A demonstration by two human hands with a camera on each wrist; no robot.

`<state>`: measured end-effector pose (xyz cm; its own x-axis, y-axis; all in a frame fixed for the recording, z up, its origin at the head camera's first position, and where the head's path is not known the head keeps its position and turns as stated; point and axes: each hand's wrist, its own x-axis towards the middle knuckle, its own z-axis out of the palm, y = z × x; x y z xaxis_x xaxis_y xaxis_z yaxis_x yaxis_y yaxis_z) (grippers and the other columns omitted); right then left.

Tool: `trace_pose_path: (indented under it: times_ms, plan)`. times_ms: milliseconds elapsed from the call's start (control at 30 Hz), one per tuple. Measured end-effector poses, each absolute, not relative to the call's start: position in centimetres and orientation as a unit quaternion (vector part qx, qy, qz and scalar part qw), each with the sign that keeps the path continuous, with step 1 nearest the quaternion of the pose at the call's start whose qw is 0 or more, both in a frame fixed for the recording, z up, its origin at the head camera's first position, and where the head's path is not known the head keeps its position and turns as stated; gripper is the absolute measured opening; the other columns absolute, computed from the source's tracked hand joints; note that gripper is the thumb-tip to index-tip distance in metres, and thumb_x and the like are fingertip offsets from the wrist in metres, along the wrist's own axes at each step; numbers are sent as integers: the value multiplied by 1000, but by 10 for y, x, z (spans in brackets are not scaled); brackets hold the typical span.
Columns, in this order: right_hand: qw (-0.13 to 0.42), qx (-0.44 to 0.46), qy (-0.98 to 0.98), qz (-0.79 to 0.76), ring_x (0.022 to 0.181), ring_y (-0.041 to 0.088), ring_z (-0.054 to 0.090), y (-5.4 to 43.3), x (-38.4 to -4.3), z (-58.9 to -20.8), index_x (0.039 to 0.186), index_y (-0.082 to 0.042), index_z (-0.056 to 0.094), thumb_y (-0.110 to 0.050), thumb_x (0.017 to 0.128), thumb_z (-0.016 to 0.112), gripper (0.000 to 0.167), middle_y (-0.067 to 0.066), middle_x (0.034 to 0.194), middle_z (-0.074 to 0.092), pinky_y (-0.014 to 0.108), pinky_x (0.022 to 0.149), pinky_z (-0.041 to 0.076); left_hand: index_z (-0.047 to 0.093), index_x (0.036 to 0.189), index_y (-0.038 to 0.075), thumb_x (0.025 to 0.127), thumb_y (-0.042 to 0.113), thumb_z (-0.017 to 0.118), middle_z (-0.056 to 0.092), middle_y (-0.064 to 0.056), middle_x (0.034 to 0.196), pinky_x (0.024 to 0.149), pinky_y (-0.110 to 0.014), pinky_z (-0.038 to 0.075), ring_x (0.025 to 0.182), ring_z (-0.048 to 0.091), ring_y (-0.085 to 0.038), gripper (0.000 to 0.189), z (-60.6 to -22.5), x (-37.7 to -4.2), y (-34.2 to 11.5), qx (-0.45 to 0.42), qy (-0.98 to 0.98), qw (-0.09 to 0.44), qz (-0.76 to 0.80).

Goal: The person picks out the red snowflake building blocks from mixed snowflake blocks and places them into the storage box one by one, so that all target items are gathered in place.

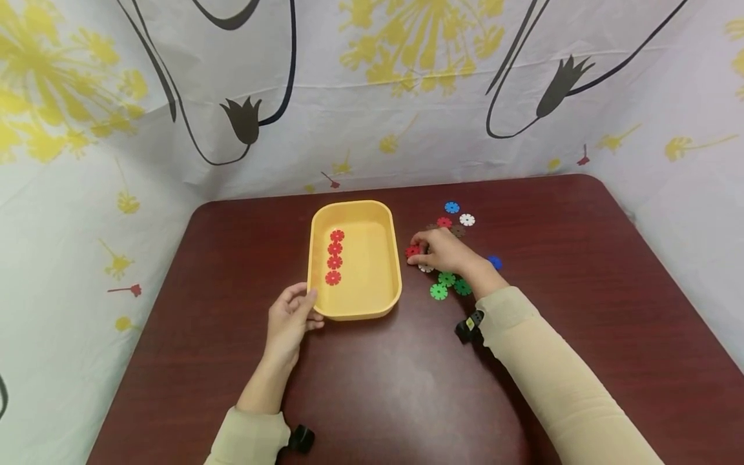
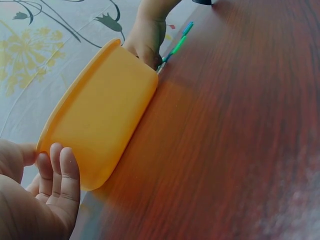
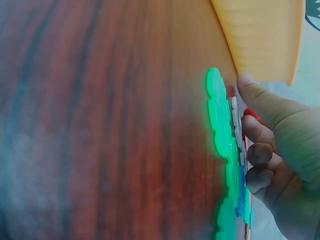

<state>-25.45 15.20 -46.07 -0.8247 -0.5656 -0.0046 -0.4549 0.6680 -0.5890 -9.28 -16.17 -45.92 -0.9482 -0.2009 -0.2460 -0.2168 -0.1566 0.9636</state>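
My left hand [image 1: 289, 323] grips the near-left corner of a yellow plastic tray [image 1: 369, 268], thumb at the rim and fingers against the outer wall [image 2: 100, 120]. Inside the tray, several red flower-shaped plastic discs [image 1: 334, 262] lie in a column along its left side. To the right of the tray, my right hand [image 1: 444, 250] reaches down to the tabletop and pinches a red flower-shaped disc [image 1: 412, 252] between thumb and fingers. A white disc [image 1: 426, 267] lies partly hidden under that hand. In the right wrist view, green discs [image 3: 218, 112] lie flat beside the curled fingers.
Around my right hand are green discs [image 1: 438, 292], a dark blue disc [image 1: 495, 262], a brown disc [image 1: 458, 230], another red disc [image 1: 444, 222], a white disc [image 1: 467, 219] and a light blue disc [image 1: 452, 207]. The dark red table [image 1: 244, 239] meets patterned cloth [image 1: 349, 148] behind.
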Motion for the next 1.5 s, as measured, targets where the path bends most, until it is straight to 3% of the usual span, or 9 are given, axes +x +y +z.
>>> trace_pose_path:
  times_ms: [400,767,1267,1500]
  plan:
    - [32,-253,910,-327,61,17,52,154,-259,-457,110,-3,69,-26,91,78,31,3,77,61,31,56,44,52,128,0,102,13,63,64,-9,81,58,-25,60,59,63,-12,32,-459,-95,-161,-160,647,6,745]
    - [-25,-222,896,-383,70,19,59,152,-259,-445,113,1,68,-26,92,77,36,7,83,61,31,60,51,52,128,-1,102,13,63,64,-10,82,57,-24,59,59,62,-12,32,-460,-94,-162,-158,644,4,749]
    - [-42,-230,887,-397,71,19,57,137,-256,-434,115,-1,68,-28,92,77,37,6,86,62,30,60,49,53,128,-2,101,12,63,65,-11,83,57,-25,60,58,62,-12,31,-461,-95,-162,-157,643,2,750]
    - [-48,-251,879,-403,68,18,56,125,-254,-430,109,-2,71,-24,90,80,31,5,83,63,28,58,47,53,128,-1,101,12,64,64,-10,81,57,-25,60,58,62,-12,32,-461,-95,-162,-159,640,0,752]
